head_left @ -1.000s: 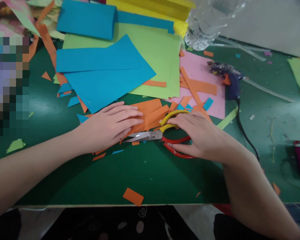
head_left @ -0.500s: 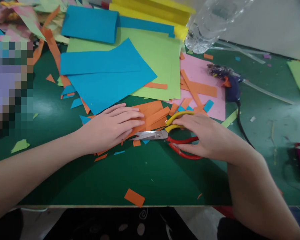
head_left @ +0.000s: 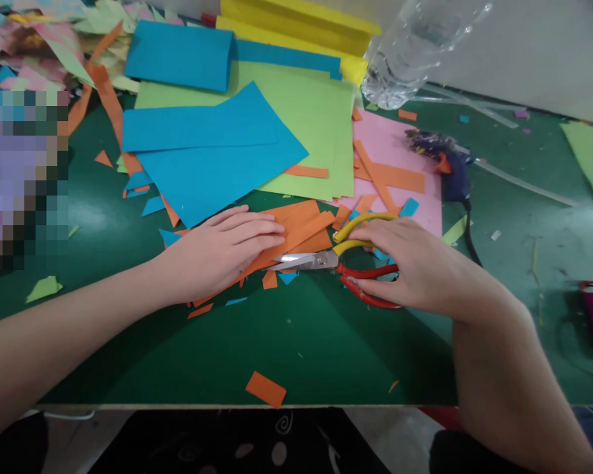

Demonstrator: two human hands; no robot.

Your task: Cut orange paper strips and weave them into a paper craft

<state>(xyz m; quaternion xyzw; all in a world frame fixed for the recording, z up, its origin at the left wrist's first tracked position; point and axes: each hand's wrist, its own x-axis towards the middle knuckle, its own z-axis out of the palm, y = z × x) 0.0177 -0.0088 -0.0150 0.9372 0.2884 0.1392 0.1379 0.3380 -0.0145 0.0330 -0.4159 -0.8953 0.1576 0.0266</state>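
Observation:
My left hand (head_left: pixel 212 257) lies flat, fingers stretched out, over a pile of orange paper pieces (head_left: pixel 304 227). In my right hand (head_left: pixel 415 266) is a pair of scissors (head_left: pixel 322 259) with yellow and red handles. My fingers sit in the handle loops, and the blades point left, slightly parted. The blade tips reach close to my left fingers, at the lower edge of the orange pile. Whether any paper lies between the blades I cannot tell. Just beyond my left hand lies a blue paper sheet (head_left: pixel 212 174).
Light green sheets (head_left: pixel 321 131) and a pink sheet (head_left: pixel 400 138) lie behind. At right is a dark glue gun (head_left: pixel 454 174) with a cord. A clear plastic bottle (head_left: pixel 400 59) stands at the back. Loose scraps, including an orange piece (head_left: pixel 265 390) near the front edge, dot the green table (head_left: pixel 346 362).
My right hand and the scissors have shifted a little to the right, drawing the blades away from my left hand. My left hand stays on the orange paper.

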